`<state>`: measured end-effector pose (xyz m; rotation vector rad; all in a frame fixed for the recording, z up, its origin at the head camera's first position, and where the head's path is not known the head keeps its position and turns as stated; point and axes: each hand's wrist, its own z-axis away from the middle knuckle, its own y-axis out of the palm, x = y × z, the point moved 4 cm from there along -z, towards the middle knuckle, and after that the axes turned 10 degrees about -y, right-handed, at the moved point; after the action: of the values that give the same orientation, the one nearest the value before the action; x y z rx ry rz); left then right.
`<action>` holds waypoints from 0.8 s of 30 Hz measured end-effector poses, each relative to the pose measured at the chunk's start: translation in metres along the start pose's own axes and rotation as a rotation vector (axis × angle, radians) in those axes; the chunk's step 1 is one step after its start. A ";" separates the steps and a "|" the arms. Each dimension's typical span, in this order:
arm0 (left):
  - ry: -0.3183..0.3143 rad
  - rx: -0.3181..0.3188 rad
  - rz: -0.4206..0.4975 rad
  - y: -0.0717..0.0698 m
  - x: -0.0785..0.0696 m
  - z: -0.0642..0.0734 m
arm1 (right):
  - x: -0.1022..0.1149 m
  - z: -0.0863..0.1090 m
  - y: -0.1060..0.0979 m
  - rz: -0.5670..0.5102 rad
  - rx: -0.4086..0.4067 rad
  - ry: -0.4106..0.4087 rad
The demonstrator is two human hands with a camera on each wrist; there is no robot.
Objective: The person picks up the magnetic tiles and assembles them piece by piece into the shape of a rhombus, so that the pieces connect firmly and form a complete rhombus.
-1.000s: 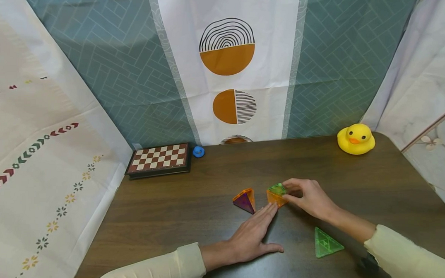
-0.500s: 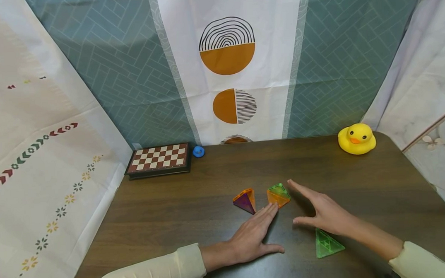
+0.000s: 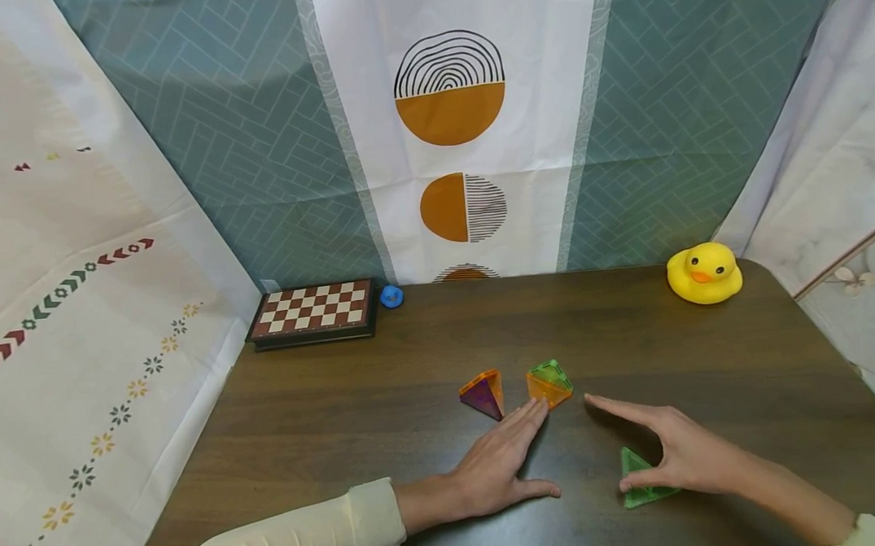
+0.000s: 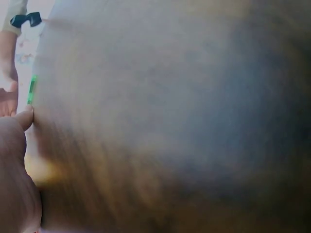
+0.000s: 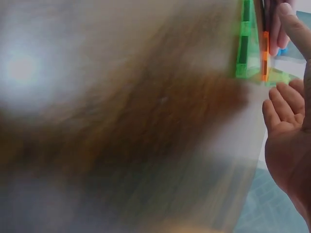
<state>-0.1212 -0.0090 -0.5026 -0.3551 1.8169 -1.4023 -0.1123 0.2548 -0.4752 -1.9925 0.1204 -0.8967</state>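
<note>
Since the earlier frames the right hand (image 3: 680,454) has drawn back from the green-and-orange pyramid (image 3: 549,384) toward the near edge of the table (image 3: 341,424) and now sits over the flat green triangle tile (image 3: 640,476). Its thumb touches the tile's near-left side, and its palm covers part of the tile. The fingers are spread and fairly straight, with the index finger pointing toward the pyramid but stopping short of it. Whether the thumb is already pinching the tile cannot be told; the hand looks loose rather than clamped.

The left hand (image 3: 493,466) has stayed put, lying flat on the table with fingers straight and together and thumb stuck out to the right. Its fingertips reach up to the near-left edge of the green-and-orange pyramid, touching it or nearly so. It holds nothing.

Just left of that pyramid stands an orange-and-purple pyramid (image 3: 483,393), apart from both hands. All three pieces lie in the middle of the table, toward its near edge. The green tile is nearest to that edge and to the right.

At the far-left corner lies a folded chessboard (image 3: 313,313) with a small blue object (image 3: 390,296) just beside it. A yellow rubber duck (image 3: 704,273) sits at the far-right corner.

Both wrist views are heavily blurred.
</note>
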 end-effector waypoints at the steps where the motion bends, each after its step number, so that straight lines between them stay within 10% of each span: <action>1: -0.001 0.001 0.000 0.000 0.000 0.000 | 0.000 0.002 0.000 -0.004 0.002 -0.008; 24: -0.013 0.009 -0.007 0.000 0.000 0.000 | -0.003 0.029 0.001 -0.008 0.030 -0.026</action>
<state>-0.1214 -0.0089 -0.5022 -0.3648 1.7999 -1.4096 -0.0958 0.2757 -0.4863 -1.9772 0.0839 -0.8720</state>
